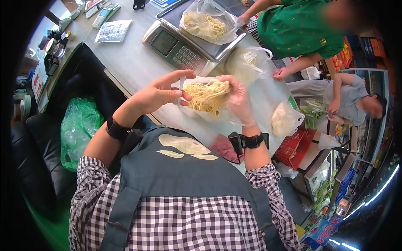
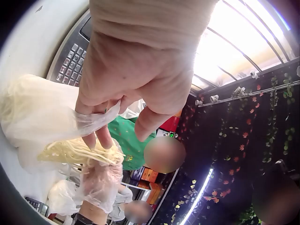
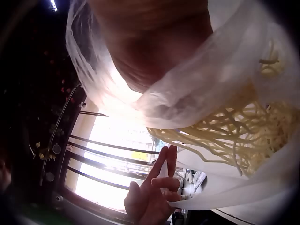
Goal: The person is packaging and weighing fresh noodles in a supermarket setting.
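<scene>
Across the middle of the counter (image 1: 134, 52), just beyond the hands and blocking the direct way to the far side: a digital scale (image 1: 184, 56). On its metal pan (image 1: 176, 12), a filled bag (image 1: 205, 25) of noodles. Just right of the scale, a clear bag (image 1: 249, 65); farther right and nearer, a knotted white bag (image 1: 284, 119). Far left, a flat packet (image 1: 113, 31) and a card terminal (image 1: 104, 16). On the near right, beside the right wrist, a pink cloth (image 1: 226, 147); off to the right, below counter height, a red basket (image 1: 293, 146). At near left, a green plastic bag (image 1: 81, 129) on a black chair (image 1: 48, 146). On the far right, a person in a green shirt (image 1: 297, 31), with one hand close to the pan.

In the left hand (image 1: 161, 92), a thin plastic bag (image 2: 44, 105), with its film caught between partly curled fingers; index finger extended. In the right hand (image 1: 239, 100), covered in clear plastic, a gripped bunch of noodles (image 1: 205, 96), fingers closed round one end. Noodles between the two hands, at the thin bag's mouth, near side of the scale. Cannot tell whether touching the left fingertips.
</scene>
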A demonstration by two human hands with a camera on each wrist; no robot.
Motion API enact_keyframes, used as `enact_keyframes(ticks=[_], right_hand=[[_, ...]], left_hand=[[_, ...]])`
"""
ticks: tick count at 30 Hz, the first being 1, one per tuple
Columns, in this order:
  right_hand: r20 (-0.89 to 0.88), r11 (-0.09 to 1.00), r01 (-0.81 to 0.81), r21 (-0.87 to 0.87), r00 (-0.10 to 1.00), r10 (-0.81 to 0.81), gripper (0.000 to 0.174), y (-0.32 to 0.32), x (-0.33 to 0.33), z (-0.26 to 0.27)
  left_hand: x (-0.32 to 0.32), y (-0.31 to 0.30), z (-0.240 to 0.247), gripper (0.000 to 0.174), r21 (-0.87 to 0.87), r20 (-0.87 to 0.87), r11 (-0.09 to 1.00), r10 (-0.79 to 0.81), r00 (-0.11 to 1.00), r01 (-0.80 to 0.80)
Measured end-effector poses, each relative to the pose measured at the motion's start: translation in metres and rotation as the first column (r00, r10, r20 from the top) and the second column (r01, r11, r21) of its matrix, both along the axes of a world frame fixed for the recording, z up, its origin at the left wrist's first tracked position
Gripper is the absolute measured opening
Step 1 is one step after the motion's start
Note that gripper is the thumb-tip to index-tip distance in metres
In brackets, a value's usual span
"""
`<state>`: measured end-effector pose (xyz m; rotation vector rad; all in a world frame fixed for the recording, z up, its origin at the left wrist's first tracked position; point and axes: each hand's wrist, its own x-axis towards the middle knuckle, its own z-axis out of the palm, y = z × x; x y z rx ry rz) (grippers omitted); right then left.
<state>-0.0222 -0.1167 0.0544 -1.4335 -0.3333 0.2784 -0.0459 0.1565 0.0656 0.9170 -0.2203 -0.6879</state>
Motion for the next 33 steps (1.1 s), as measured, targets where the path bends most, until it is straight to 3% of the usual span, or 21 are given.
enact_keyframes(ticks=[4, 7, 9, 13, 15, 19, 21, 22, 23, 25, 33], right_hand=[[-0.011, 0.997, 0.022, 0.076, 1.0, -0.021, 0.031, -0.002, -0.004, 0.02], [0.001, 0.991, 0.023, 0.133, 1.0, -0.023, 0.02, 0.004, -0.002, 0.037], [-0.062, 0.906, -0.009, 0.424, 0.997, 0.039, 0.016, 0.011, -0.004, 0.057], [-0.111, 0.899, 0.057, 0.435, 0.994, -0.009, 0.023, 0.022, -0.004, 0.08], [-0.046, 0.826, -0.027, 0.563, 0.997, 0.065, 0.024, 0.023, 0.001, 0.085], [0.109, 0.838, -0.083, 0.54, 0.994, 0.028, 0.028, 0.028, 0.01, 0.1], [-0.246, 0.726, 0.257, 0.637, 0.961, -0.124, 0.017, 0.035, 0.006, 0.116], [-0.185, 0.697, 0.125, 0.706, 0.983, 0.011, 0.014, 0.037, 0.01, 0.125], [-0.183, 0.698, 0.12, 0.706, 0.983, 0.017, 0.014, 0.039, 0.012, 0.131], [0.058, 0.788, -0.037, 0.614, 0.998, 0.001, 0.012, 0.041, 0.014, 0.14], [0.148, 0.745, -0.039, 0.666, 0.986, -0.08, 0.018, 0.022, 0.006, 0.184]], left_hand=[[0.003, 0.001, 0.002, 0.069, 0.013, 0.008, 1.0, 0.014, 1.0, -0.015], [0.006, -0.001, 0.0, 0.068, -0.004, 0.007, 1.0, 0.008, 1.0, -0.008], [0.006, -0.001, -0.002, 0.068, -0.01, 0.007, 1.0, 0.01, 1.0, -0.01], [0.007, -0.001, 0.0, 0.068, -0.023, 0.002, 1.0, -0.007, 1.0, 0.007], [0.006, -0.001, -0.003, 0.067, -0.029, 0.0, 1.0, -0.008, 1.0, 0.008], [0.006, 0.0, -0.003, 0.065, -0.021, -0.006, 1.0, -0.01, 1.0, 0.009], [0.007, 0.001, -0.005, 0.062, -0.023, -0.003, 1.0, -0.004, 1.0, 0.004], [0.008, 0.002, -0.006, 0.06, -0.024, -0.002, 1.0, 0.002, 1.0, -0.002], [0.009, 0.003, -0.007, 0.06, -0.025, 0.0, 1.0, 0.008, 1.0, -0.008], [0.01, 0.006, -0.01, 0.058, 0.043, 0.01, 0.999, 0.019, 1.0, -0.019], [0.031, 0.015, -0.004, 0.05, 0.299, 0.171, 0.954, -0.049, 0.984, -0.005]])
